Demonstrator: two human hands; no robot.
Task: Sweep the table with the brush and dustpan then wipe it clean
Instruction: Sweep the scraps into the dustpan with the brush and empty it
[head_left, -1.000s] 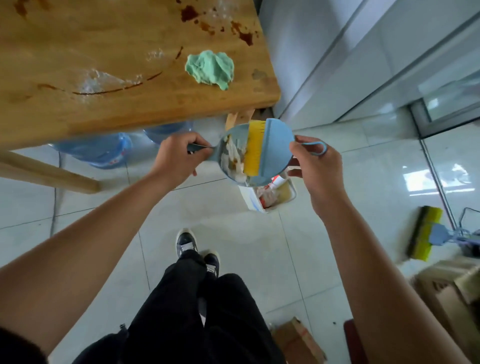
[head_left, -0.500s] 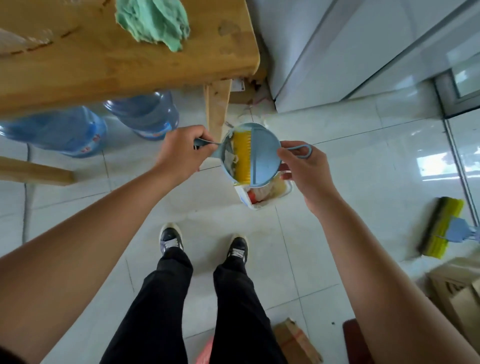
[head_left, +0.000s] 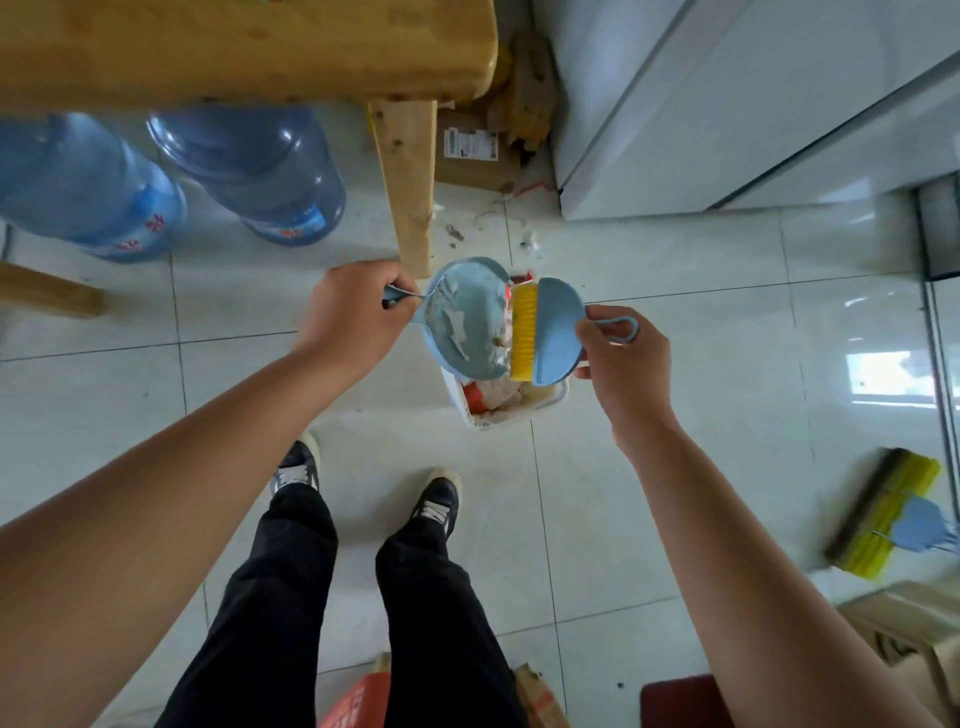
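Note:
My left hand grips the handle of a light blue dustpan, held over the floor beside the table leg. White and brown scraps lie in the pan, mostly near its open edge. My right hand pinches the looped handle of a blue brush with yellow bristles, which rest against the pan's open edge. Both are held right above a small white bin on the floor, with rubbish inside. The wooden table shows only its front edge at the top; the green cloth is out of sight.
Two big blue water bottles stand under the table left of its wooden leg. A cardboard box sits by a white cabinet. A yellow broom head and cartons lie at the right. My feet stand on the tiled floor.
My view has dropped from the tabletop to the floor. Both hands carried the pan and brush down over the white bin, and the brush slid from the pan's middle to its open edge.

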